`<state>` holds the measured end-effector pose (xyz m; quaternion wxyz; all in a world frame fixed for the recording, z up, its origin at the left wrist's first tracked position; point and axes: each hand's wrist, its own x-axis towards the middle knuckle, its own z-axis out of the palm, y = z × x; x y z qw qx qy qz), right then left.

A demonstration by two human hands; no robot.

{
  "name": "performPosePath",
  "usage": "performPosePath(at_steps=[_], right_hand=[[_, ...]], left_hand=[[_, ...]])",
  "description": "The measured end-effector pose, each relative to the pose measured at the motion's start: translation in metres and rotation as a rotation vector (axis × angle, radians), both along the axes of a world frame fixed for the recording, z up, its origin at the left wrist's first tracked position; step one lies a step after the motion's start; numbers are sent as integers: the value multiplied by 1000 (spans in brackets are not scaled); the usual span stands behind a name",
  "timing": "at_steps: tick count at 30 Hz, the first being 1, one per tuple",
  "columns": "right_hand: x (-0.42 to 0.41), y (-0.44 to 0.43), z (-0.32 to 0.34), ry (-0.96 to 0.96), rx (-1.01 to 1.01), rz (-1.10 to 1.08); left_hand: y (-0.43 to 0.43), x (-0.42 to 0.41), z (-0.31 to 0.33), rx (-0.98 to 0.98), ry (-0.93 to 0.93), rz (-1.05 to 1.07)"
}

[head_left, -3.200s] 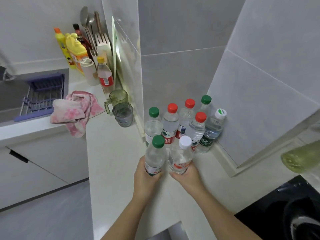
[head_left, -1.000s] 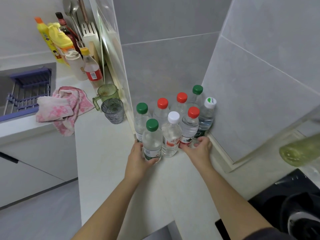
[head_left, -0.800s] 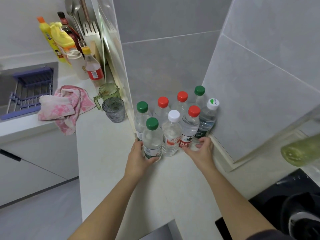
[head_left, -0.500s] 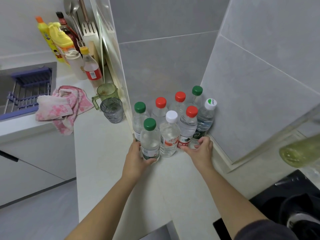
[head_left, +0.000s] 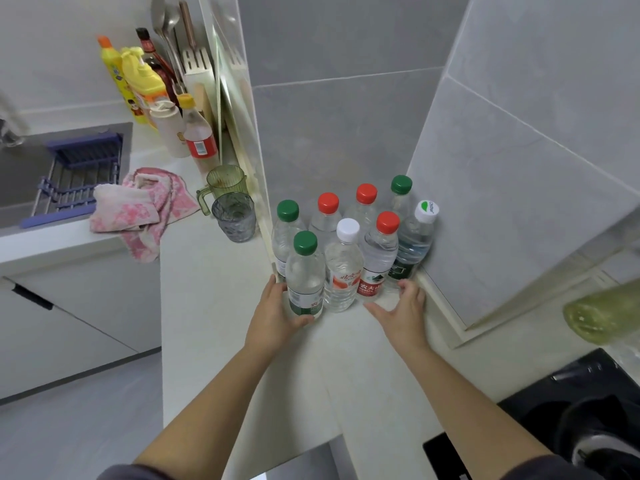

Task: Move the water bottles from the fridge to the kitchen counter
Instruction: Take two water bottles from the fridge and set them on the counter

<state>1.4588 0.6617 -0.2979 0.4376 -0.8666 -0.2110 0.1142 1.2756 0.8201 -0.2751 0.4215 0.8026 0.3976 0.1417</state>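
Water bottles (head_left: 343, 271), eight in all, stand upright and packed close in the corner of the pale surface (head_left: 214, 306), where two grey tiled walls (head_left: 346, 133) meet. Four make a back row against the wall, capped green, red, red and green. Four stand in front: a green-capped bottle (head_left: 304, 271), a white-capped bottle (head_left: 341, 289) touching it, a red-capped bottle (head_left: 379, 258) and, nearest the right-hand wall, a dark-labelled bottle (head_left: 412, 244) with a white cap.

The hands are apart, one at each end of the front row. The left hand (head_left: 277, 313) grips the foot of the green-capped bottle, thumb curled across its front and fingers round its left side. The right hand (head_left: 401, 310) lies spread and relaxed on the surface, holding nothing, its fingertips at the foot of the red-capped and dark-labelled bottles; whether they touch cannot be told.

Further left on the surface, a grey glass (head_left: 233, 216) stands just in front of a green mug (head_left: 225, 183), with a pink cloth (head_left: 138, 206) beside them, hanging over the edge. Beyond the cloth a blue rack (head_left: 79, 174) sits across the sink (head_left: 20, 174). Yellow detergent bottles (head_left: 145, 84) stand at the far wall.
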Motion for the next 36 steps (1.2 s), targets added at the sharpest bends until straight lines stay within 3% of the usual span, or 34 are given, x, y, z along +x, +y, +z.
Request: performPosePath(at_steps=[5,9,14,25,36], right_hand=[[-33,-12,12,-29,-39,198],[-45,5,23,-36,-49,158],[-49,26,26,-51,-167,172],[-37,39,36,-128,-358,219],[-37,34,37,-242,-496,274]], left_hand=[[-4,-48,16,70,241,-8],[-11,-67,19,115,294,0],[-10,-34,23,84,302,-46],[6,-1,28,43,-8,-146],[-2,-3,31,41,-32,-137]])
